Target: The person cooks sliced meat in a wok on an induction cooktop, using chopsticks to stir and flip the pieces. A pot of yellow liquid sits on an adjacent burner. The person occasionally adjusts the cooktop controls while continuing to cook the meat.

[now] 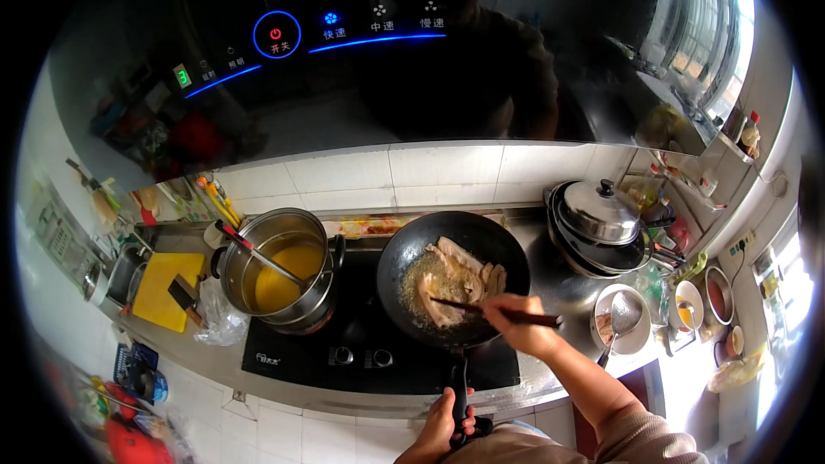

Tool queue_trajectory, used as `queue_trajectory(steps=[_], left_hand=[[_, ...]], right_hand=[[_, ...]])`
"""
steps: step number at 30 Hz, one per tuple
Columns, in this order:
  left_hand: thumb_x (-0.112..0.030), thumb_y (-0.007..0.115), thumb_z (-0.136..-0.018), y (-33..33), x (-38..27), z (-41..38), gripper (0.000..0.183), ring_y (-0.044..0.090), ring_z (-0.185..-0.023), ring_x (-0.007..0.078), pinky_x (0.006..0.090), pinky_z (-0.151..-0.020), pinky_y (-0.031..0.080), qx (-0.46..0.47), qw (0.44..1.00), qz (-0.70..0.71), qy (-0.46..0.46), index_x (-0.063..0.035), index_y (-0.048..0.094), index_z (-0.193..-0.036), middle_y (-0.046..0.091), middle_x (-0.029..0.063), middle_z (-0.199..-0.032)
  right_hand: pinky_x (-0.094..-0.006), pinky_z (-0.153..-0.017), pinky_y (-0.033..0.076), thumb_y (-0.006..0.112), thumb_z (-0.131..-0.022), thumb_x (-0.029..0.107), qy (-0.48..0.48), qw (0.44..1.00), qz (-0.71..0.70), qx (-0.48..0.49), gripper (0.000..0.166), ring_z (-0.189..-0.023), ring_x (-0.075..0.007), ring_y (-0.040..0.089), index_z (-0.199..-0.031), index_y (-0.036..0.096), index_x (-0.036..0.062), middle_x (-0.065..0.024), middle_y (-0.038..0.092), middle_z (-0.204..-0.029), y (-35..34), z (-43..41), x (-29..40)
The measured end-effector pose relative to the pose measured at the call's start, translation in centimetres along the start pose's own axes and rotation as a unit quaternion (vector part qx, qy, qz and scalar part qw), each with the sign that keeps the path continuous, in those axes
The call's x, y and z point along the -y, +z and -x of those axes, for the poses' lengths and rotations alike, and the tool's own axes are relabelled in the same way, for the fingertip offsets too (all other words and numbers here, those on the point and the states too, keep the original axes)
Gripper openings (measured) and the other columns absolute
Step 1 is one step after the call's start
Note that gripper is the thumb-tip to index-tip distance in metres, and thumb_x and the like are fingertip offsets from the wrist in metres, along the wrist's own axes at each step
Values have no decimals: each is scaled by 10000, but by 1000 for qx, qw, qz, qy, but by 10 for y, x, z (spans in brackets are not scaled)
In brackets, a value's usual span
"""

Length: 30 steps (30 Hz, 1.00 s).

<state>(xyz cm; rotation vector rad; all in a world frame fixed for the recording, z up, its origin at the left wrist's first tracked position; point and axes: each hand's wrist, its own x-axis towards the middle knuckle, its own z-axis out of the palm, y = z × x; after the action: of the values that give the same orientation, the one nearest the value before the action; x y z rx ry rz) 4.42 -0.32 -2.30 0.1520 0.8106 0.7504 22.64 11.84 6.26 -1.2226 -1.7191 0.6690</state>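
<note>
My left hand is wrapped around the black handle of a dark wok on the cooktop. In my right hand is a pair of dark chopsticks, their tips touching the food in the wok. Pale pieces of meat lie there in bubbling oil. To the left a tall steel pot of yellow liquid stands on the other burner, a ladle with a red and black handle leaning in it.
A black range hood with lit controls hangs above. Left of the black glass cooktop are a cleaver, a yellow cutting board and a plastic bag. On the right are stacked pans and a bowl holding a skimmer.
</note>
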Motion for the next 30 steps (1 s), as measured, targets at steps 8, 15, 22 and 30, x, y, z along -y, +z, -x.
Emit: queue_trajectory(steps=[8, 15, 22, 30], left_hand=[[-540, 395, -928, 27, -11, 18, 512, 397, -366, 141, 262, -359, 332, -44, 998, -38, 19, -71, 518, -764, 457, 41, -510], [-568, 352, -928, 26, -7, 15, 558, 360, -337, 131, 243, -332, 289, -54, 997, -57, 21, -67, 531, -757, 418, 18, -469], [-551, 353, -935, 30, -10, 18, 519, 366, -353, 132, 245, -338, 298, -61, 997, -50, 13, -77, 546, -848, 427, 24, -493], [-531, 372, -938, 21, -5, 13, 467, 390, -388, 122, 232, -348, 305, -49, 998, -47, 14, -99, 545, -965, 455, 30, -554]], right_hand=[[-313, -663, 514, 632, -784, 15, -60, 991, 69, -97, 112, -762, -304, 657, -890, 647, -19, -174, 657, -847, -4, -43, -44], [-310, -641, 506, 617, -803, 28, -13, 997, 75, -33, 121, -714, -288, 654, -912, 655, -8, -163, 653, -798, 25, -40, -47], [-294, -673, 512, 636, -808, 76, -24, 999, 24, 13, 173, -759, -270, 670, -959, 661, -4, -189, 664, -850, 35, -19, -32], [-260, -750, 541, 555, -921, 154, 139, 962, -235, 27, 256, -812, -138, 613, -1077, 602, -43, -87, 625, -909, -15, -30, -41]])
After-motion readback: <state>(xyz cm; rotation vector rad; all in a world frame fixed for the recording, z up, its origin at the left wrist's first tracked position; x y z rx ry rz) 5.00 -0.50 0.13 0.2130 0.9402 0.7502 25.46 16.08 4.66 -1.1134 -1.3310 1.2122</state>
